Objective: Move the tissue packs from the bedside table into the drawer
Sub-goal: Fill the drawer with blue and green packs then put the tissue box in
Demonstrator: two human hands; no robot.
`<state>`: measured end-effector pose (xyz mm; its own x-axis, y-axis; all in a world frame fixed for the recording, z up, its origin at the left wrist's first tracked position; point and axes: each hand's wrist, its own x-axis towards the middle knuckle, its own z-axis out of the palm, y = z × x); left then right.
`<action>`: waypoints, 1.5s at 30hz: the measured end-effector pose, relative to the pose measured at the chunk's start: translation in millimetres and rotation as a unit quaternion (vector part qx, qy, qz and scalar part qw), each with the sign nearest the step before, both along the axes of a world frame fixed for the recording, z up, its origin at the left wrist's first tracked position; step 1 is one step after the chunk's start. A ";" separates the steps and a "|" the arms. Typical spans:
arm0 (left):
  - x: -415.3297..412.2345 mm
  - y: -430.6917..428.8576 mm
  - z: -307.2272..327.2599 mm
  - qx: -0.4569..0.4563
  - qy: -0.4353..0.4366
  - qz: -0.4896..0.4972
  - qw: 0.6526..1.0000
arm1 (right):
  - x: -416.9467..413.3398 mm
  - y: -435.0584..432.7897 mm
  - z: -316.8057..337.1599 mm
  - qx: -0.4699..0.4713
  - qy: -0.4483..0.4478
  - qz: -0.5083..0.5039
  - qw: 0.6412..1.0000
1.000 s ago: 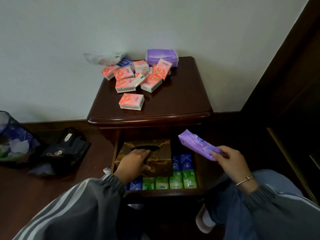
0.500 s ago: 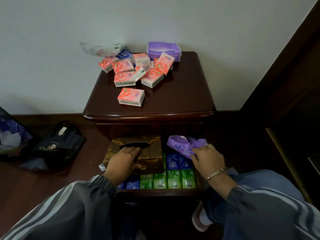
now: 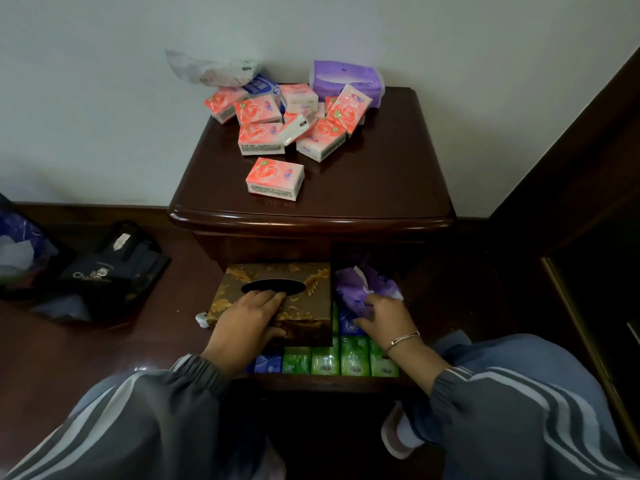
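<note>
Purple pack (image 3: 353, 283) has dropped into drawer (image 3: 322, 381), right hand (image 3: 384, 317) gripping it (left hand (image 3: 246, 318) relaxed on gold box (image 3: 306, 306)).

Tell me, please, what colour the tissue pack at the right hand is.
The tissue pack is purple, clearest in the head view.
</note>
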<state>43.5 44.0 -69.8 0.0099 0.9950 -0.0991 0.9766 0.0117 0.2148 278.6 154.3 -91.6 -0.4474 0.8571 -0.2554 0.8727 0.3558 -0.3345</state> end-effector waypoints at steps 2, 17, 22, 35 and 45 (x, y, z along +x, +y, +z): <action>-0.7 -2.5 1.3 0.006 -0.009 0.002 1.000 | 3.8 3.9 3.8 -0.014 0.002 0.013 1.000; -4.7 -3.8 1.2 0.006 -0.019 -0.010 1.000 | -19.8 3.9 -5.9 0.208 -0.031 0.007 0.978; -5.4 -3.4 2.5 0.002 -0.025 -0.010 1.000 | -29.5 11.0 -24.8 0.129 -0.082 0.011 0.988; -3.0 -0.3 5.7 -0.012 -0.014 -0.013 1.000 | -13.5 24.2 -43.2 0.011 -0.061 0.043 0.997; -4.6 -1.8 7.0 -0.006 -0.024 -0.021 0.999 | -28.1 6.7 -24.2 -0.067 0.148 -0.087 0.983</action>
